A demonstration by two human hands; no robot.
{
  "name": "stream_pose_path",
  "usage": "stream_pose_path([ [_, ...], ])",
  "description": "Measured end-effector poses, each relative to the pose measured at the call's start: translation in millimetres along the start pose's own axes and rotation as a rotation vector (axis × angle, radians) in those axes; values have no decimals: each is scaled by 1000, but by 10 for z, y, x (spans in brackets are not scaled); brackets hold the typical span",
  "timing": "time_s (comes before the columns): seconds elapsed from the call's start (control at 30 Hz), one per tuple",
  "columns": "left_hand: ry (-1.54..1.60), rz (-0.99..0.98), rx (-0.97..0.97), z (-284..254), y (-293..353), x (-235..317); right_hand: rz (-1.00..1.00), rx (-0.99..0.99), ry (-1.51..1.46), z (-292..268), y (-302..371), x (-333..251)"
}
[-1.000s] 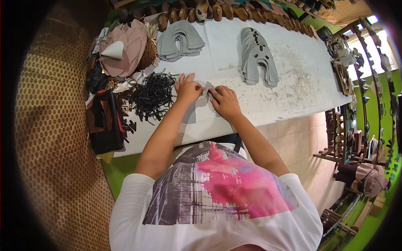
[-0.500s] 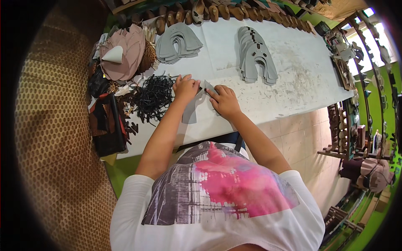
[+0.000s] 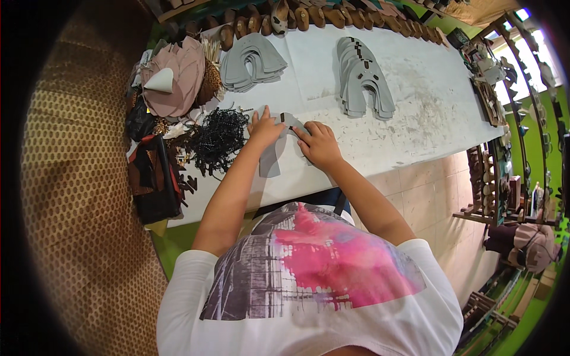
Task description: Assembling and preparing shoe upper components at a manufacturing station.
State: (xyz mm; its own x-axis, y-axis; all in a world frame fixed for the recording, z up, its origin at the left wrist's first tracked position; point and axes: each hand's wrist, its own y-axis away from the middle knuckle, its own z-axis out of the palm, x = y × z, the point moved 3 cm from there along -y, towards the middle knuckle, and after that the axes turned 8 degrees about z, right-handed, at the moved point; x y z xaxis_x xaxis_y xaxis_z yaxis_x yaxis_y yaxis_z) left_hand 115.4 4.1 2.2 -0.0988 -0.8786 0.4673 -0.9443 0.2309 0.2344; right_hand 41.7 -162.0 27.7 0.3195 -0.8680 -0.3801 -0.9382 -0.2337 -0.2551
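A grey U-shaped cut piece, like a shoe upper, lies on the white-covered table between my hands. A small dark strip shows at its top, with another dark spot by my right thumb. My left hand is over the piece's left side, fingers apart, with nothing visible in them. My right hand grips the piece's right side, its fingers bent and its thumb toward the middle. Just left of my left hand lies a tangled heap of black beaded strands.
Farther back are a stack of grey U-shaped pieces and another stack with dark strips on it. Pinkish pieces and a black box stand left. Wooden shoe lasts line the far edge; racks stand right.
My left hand has shifted slightly left and its fingers have spread, uncovering the dark strip at the top of the grey piece. My right hand stays nearly still.
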Motion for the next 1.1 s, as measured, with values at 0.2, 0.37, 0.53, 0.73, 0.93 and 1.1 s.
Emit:
stream_pose_path([
  [0.2,-146,-49,220,-236,211,98,11,16,13,-15,12,-9],
  [0.37,-165,149,477,-149,360,71,8,7,-36,-37,0,-10],
  [0.53,-361,404,352,-12,510,134,4,14,-49,-50,-10,-19],
  [0.73,-369,327,283,168,563,64,-37,21,4,-15,-16,0],
  [0.93,-328,284,222,236,560,5,-15,2,-39,0,-20,-17],
  [1.1,-344,259,169,172,556,81,268,-8,-86,86,-255,64],
])
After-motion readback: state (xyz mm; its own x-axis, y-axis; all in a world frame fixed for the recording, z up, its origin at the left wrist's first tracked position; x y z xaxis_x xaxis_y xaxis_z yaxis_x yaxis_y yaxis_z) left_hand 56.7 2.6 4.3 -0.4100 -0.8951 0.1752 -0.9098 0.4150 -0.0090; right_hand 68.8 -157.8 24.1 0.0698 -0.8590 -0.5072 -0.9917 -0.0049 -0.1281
